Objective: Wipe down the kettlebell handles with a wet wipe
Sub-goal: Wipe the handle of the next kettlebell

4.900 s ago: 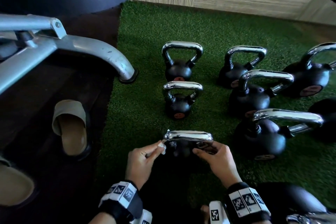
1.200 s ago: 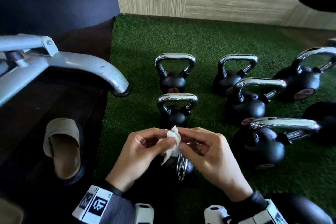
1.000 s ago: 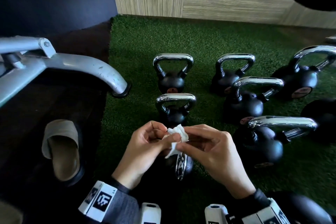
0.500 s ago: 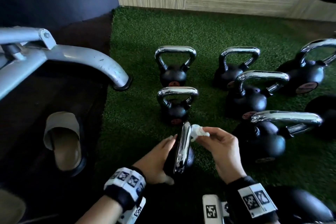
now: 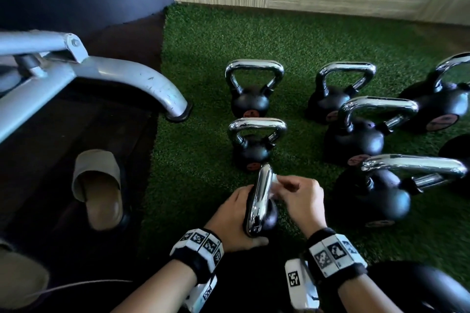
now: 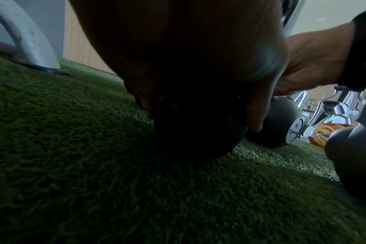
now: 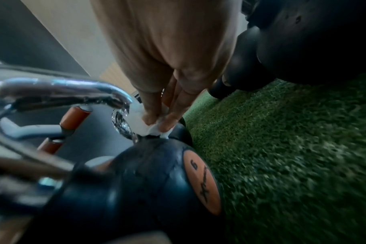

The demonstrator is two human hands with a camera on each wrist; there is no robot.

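Observation:
A small black kettlebell (image 5: 264, 218) with a chrome handle (image 5: 260, 198) stands on the green turf, its handle edge-on to me. My left hand (image 5: 235, 213) grips it from the left, fingers curled round the black ball (image 6: 194, 132). My right hand (image 5: 297, 195) is on its right side and pinches a white wet wipe (image 7: 150, 127) between thumb and fingers. The wipe presses against the far leg of the handle (image 7: 120, 118), just above the ball (image 7: 148, 181), which bears an orange "6" label. In the head view only a sliver of the wipe (image 5: 275, 186) shows.
Another small kettlebell (image 5: 253, 152) stands close beyond the held one, and a third (image 5: 250, 101) behind it. Several larger ones (image 5: 376, 198) crowd the right side. A grey bench leg (image 5: 152, 86) and a beige slipper (image 5: 98, 190) lie on the dark floor to the left.
A second ago both hands held the wipe above the kettlebell. The left hand has dropped to grip the ball, and the right hand has brought the wipe down onto the handle's far leg.

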